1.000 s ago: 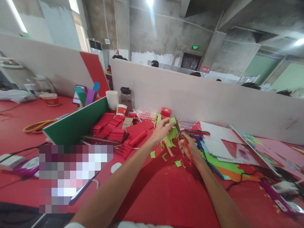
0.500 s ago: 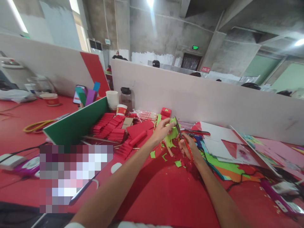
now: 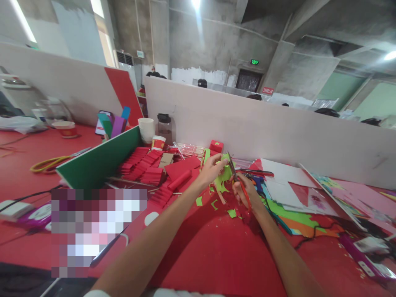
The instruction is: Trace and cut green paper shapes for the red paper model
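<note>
Between its fingertips my left hand (image 3: 213,168) pinches a small piece of lime-green paper (image 3: 225,158). My right hand (image 3: 244,190) grips a pair of scissors (image 3: 245,194) with orange-red handles, their dark blades pointing up and away beside that paper. Beneath the hands lies a heap of green paper scraps (image 3: 222,181) on the red tabletop (image 3: 213,247). A few loose offcuts, one of them a green scrap (image 3: 232,213), are scattered nearer to me. Whether the blades touch the paper I cannot tell.
Folded red paper strips (image 3: 140,165) and a red sheet (image 3: 182,167) lie left of my hands. A green board (image 3: 102,159) stands upright beyond them, near paper cups (image 3: 146,130) and a bottle (image 3: 164,128). On the right are white sheets (image 3: 283,192), coloured paper and a power strip (image 3: 360,255).
Almost nothing differs. Both hands, the scissors and the green paper stay in nearly the same place.
</note>
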Demonstrator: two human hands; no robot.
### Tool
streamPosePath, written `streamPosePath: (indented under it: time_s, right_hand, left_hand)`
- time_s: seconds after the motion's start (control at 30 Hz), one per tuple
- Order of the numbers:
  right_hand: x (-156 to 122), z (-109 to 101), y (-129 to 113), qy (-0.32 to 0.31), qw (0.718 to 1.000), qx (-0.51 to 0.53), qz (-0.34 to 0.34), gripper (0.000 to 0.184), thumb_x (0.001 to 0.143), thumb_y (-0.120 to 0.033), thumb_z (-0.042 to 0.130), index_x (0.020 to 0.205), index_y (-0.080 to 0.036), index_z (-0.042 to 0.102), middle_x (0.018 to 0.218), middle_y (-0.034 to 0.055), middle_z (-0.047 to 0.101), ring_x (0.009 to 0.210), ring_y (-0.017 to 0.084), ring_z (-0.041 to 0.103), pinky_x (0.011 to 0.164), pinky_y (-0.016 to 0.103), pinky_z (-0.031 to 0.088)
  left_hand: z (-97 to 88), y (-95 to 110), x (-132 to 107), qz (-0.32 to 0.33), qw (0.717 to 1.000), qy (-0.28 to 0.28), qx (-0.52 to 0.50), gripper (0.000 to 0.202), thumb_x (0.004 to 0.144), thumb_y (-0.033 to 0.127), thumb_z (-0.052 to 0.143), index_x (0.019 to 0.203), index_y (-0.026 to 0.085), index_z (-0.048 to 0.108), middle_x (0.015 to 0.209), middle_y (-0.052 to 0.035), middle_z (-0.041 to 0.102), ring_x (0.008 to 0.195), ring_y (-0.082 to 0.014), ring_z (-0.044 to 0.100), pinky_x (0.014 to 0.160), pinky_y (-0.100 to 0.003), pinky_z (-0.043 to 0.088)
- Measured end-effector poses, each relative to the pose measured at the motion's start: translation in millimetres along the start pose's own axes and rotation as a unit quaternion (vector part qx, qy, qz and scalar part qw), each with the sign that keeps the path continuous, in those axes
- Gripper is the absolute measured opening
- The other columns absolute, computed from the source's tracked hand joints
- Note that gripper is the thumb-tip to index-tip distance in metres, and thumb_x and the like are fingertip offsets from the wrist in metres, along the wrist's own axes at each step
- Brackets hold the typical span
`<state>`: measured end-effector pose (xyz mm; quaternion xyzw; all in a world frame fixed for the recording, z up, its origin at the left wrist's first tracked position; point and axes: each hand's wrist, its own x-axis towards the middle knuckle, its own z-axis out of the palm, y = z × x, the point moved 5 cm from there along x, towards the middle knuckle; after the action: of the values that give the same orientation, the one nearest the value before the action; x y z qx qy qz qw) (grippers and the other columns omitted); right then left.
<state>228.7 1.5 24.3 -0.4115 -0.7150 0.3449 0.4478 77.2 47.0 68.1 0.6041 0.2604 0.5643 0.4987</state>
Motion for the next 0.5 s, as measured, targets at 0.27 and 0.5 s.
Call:
streamPosePath:
  time_s: [0.27,0.5]
  right_hand:
    - [2.0,-1.0,1.0,0.001,1.0,-0.009,0.008,0.052,0.084,-0.073,0.053,0.093,-0.022,0.054,0.059,-0.0054,0.045,0.039,0.008,0.039,0.036,0.019,0.033]
    - [1.7,-2.4,-2.7,0.003,1.0,-0.02,0.008,0.052,0.084,-0.072,0.054,0.092,-0.021,0.055,0.058,-0.0057,0.044,0.04,0.009,0.037,0.038,0.02,0.032]
  left_hand:
    - [0.8,1.6,-0.9,0.004,1.0,0.0,-0.002,0.023,0.083,0.038,0.062,0.076,0.018,0.055,0.057,0.0051,0.048,0.052,-0.0092,0.044,0.053,-0.023,0.033]
    - [0.4,0.8,-0.8,0.006,1.0,0.0,0.0,0.022,0.084,0.036,0.062,0.075,0.017,0.054,0.058,0.0054,0.047,0.051,-0.0088,0.045,0.052,-0.022,0.033]
